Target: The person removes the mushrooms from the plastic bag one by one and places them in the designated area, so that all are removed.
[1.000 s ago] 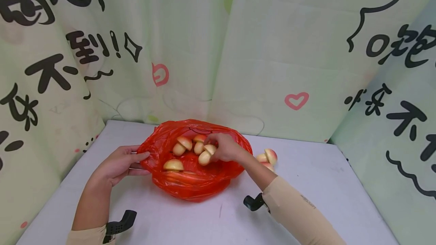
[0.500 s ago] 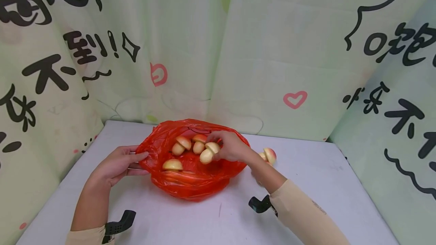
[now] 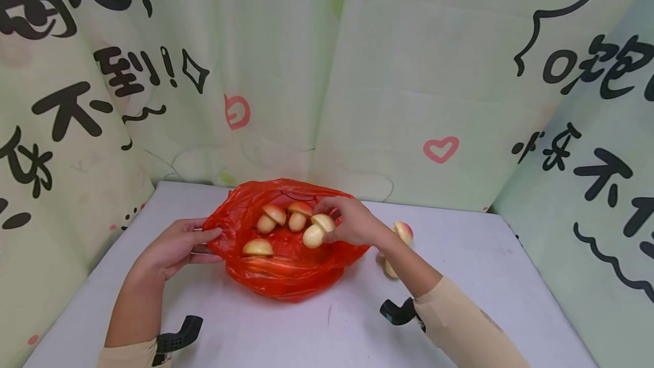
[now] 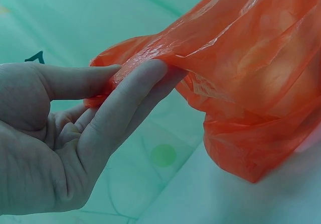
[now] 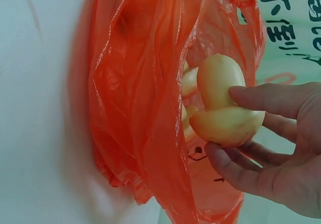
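Note:
A red plastic bag (image 3: 286, 285) stands with its mouth spread wide. My left hand (image 3: 171, 249) pinches its left rim between thumb and fingers, as the left wrist view (image 4: 100, 108) also shows. In my right hand (image 3: 352, 223) is a mushroom (image 3: 314, 236), pale with a rounded cap, gripped by thumb and fingertips over the right part of the bag's mouth. The right wrist view shows this mushroom (image 5: 223, 98) with its stem toward the top of the picture. Three other mushrooms, two with reddish caps (image 3: 300, 208) and one pale cap (image 3: 258, 247), lie inside the bag.
On the white table (image 3: 286, 339), right of the bag, lie more mushrooms (image 3: 403, 232), partly covered by the right forearm. A printed curtain (image 3: 378, 101) rises behind the table's far edge and along both sides.
My right hand has shifted a little to the right with the mushroom, away from the ones in the bag. The left hand keeps its hold on the rim.

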Action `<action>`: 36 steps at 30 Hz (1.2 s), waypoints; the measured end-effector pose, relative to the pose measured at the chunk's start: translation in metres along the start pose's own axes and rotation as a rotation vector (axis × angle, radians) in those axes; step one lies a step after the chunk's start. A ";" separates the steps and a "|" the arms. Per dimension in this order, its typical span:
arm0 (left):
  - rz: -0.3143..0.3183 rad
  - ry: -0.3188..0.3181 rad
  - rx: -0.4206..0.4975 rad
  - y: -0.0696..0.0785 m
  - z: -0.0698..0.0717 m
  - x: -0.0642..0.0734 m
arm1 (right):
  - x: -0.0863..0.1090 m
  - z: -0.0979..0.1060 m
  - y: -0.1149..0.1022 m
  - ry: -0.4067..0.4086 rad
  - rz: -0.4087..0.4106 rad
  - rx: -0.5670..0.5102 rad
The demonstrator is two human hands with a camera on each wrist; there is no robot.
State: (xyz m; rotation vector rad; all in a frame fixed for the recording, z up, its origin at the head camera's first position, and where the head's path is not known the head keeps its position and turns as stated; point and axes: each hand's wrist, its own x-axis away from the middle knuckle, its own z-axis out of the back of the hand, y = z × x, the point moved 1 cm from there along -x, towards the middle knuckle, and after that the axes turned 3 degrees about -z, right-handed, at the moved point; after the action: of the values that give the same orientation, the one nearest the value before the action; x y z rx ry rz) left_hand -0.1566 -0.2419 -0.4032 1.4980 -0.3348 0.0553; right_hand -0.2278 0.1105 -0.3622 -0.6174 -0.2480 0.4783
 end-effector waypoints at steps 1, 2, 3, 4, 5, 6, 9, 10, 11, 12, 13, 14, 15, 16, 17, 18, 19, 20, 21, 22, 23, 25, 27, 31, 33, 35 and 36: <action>0.000 0.000 -0.001 0.000 0.000 0.000 | 0.002 0.001 0.000 -0.003 0.001 -0.004; 0.001 0.001 -0.002 -0.001 0.000 0.000 | 0.003 0.002 0.000 -0.005 0.004 -0.012; 0.001 0.002 -0.003 -0.001 0.000 0.000 | 0.004 0.003 0.000 -0.008 0.008 -0.016; 0.002 0.002 -0.003 -0.001 0.000 0.000 | 0.006 0.004 0.001 -0.009 0.010 -0.018; 0.002 0.002 -0.004 -0.001 0.000 0.000 | 0.008 0.005 0.001 -0.008 0.010 -0.018; 0.003 0.002 -0.005 -0.001 0.000 0.000 | 0.009 0.006 0.001 -0.008 0.008 -0.020; 0.003 -0.002 -0.003 -0.001 0.000 -0.001 | 0.015 0.010 0.002 -0.006 0.000 -0.026; 0.003 -0.003 -0.003 -0.001 0.000 -0.001 | 0.016 0.011 0.002 -0.005 -0.003 -0.031; 0.002 -0.005 -0.003 -0.001 0.000 -0.001 | 0.018 0.013 0.002 -0.004 -0.006 -0.034; 0.003 -0.006 -0.004 -0.001 0.000 -0.001 | 0.020 0.014 0.002 -0.003 -0.009 -0.038; 0.004 -0.007 -0.005 -0.001 0.000 -0.001 | 0.021 0.016 0.002 -0.001 -0.013 -0.043; 0.005 -0.006 -0.005 -0.001 0.000 -0.001 | 0.023 0.017 0.003 0.000 -0.015 -0.046; 0.007 -0.006 -0.007 0.000 0.000 0.000 | 0.024 0.019 0.004 0.003 -0.022 -0.050; 0.007 -0.005 -0.009 0.000 0.000 0.000 | 0.025 0.020 0.005 0.005 -0.026 -0.052; 0.009 -0.004 -0.011 -0.001 0.000 0.000 | 0.027 0.022 0.006 0.008 -0.032 -0.052; 0.010 -0.002 -0.012 -0.001 0.000 0.000 | 0.028 0.023 0.007 0.012 -0.033 -0.054; 0.010 -0.002 -0.012 -0.001 0.000 0.000 | 0.029 0.024 0.009 0.014 -0.034 -0.057; 0.010 -0.001 -0.012 -0.001 0.001 0.000 | 0.030 0.026 0.010 0.017 -0.032 -0.057; 0.010 -0.001 -0.013 -0.001 0.001 0.000 | 0.031 0.027 0.012 0.019 -0.033 -0.061; 0.009 -0.002 -0.013 -0.001 0.001 0.000 | 0.033 0.028 0.013 0.021 -0.031 -0.063; 0.008 -0.003 -0.012 -0.001 0.001 0.000 | 0.034 0.030 0.015 0.023 -0.030 -0.065; 0.007 -0.006 -0.012 -0.001 0.001 0.000 | 0.036 0.032 0.017 0.024 -0.033 -0.076; 0.005 -0.008 -0.013 -0.001 0.001 0.000 | 0.039 0.035 0.020 0.025 -0.041 -0.081; 0.002 -0.007 -0.021 0.000 0.000 0.000 | 0.044 0.040 0.025 0.025 -0.046 -0.078; 0.000 -0.008 -0.022 0.000 0.000 0.001 | 0.046 0.042 0.028 0.027 -0.047 -0.071; 0.000 -0.010 -0.020 0.000 0.000 0.000 | 0.048 0.044 0.031 0.027 -0.053 -0.065; 0.000 -0.011 -0.018 0.000 -0.001 0.000 | 0.049 0.045 0.032 0.026 -0.053 -0.064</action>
State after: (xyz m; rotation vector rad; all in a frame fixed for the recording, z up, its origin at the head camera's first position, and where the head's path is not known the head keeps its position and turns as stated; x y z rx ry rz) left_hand -0.1564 -0.2413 -0.4033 1.4807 -0.3438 0.0438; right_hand -0.2134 0.1803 -0.3418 -0.6772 -0.2551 0.4119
